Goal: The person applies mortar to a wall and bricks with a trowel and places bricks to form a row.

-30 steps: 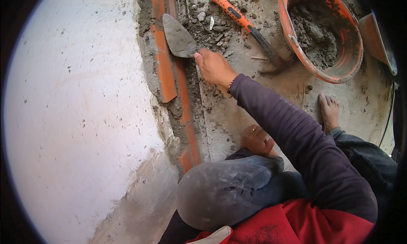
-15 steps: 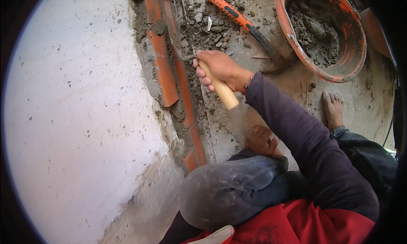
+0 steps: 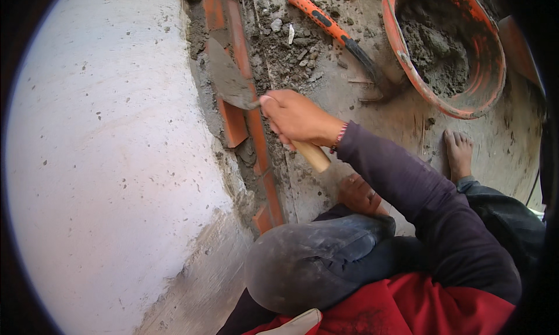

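Note:
My right hand (image 3: 300,118) is wrapped round the pale wooden handle of a trowel (image 3: 228,76). The grey, mortar-coated blade lies flat over the row of orange bricks (image 3: 234,125), partly covering them. Wet grey mortar sits between these bricks and the white wall at left. Beyond my bent knee, my left hand (image 3: 360,193) rests low by the floor with its fingers curled, a ring on one of them. Whatever those fingers may hold is hidden.
An orange bucket (image 3: 402,51) with grey mortar (image 3: 434,50) stands at the upper right. An orange-handled hammer (image 3: 323,22) lies left of it on the floor, beside crumbled mortar (image 3: 300,50). A bare foot (image 3: 459,151) is planted at right. The white wall (image 3: 110,154) fills the left side.
The trowel has turned so its blade shows broad over the bricks, where before it was edge-on. My right hand has moved slightly nearer. My left hand stays where it was.

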`<state>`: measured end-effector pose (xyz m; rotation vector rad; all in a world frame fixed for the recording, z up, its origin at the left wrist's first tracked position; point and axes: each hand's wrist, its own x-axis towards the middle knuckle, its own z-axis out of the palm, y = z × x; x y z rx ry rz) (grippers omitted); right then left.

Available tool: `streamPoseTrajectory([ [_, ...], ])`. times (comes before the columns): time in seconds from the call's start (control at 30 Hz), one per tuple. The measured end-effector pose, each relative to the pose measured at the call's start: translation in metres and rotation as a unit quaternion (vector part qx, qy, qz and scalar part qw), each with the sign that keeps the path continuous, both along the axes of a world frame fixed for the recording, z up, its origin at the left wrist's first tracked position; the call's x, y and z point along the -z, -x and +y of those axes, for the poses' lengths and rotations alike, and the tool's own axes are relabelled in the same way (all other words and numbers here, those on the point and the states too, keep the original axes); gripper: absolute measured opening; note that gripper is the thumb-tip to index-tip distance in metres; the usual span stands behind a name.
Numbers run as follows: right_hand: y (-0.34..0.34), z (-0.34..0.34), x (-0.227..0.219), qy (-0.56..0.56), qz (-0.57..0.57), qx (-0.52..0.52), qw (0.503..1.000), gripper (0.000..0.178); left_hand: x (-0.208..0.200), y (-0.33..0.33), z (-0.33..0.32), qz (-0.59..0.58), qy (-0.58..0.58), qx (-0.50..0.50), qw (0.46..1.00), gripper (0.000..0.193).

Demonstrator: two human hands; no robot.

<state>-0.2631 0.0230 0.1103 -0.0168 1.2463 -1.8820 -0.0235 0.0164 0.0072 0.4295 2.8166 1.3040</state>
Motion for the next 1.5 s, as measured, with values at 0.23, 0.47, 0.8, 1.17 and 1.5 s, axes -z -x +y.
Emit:
streamPoseTrajectory([
  [0.23,0.016,0.000,0.010,0.025,-0.072,0.052,0.996,0.030,0.001,0.000,0.006,-0.014,-0.019,-0.011,1.000,0.019],
  [0.47,-0.021,0.009,0.002,-0.023,-0.039,-0.021,0.999,0.026,0.005,-0.008,0.000,0.022,-0.045,-0.128,0.990,0.020],
  [0.8,0.069,0.020,-0.031,-0.050,0.348,0.257,0.900,0.014,-0.068,0.147,-0.092,-0.097,-0.537,-0.464,0.697,0.069],
  [1.17,0.131,-0.046,-0.039,-0.038,0.608,0.241,0.755,0.013,-0.076,0.224,-0.112,-0.077,-0.663,-0.500,0.552,0.074],
  [1.5,0.121,-0.064,-0.051,-0.051,0.562,0.179,0.806,0.006,-0.070,0.231,-0.113,-0.066,-0.659,-0.539,0.521,0.056],
])
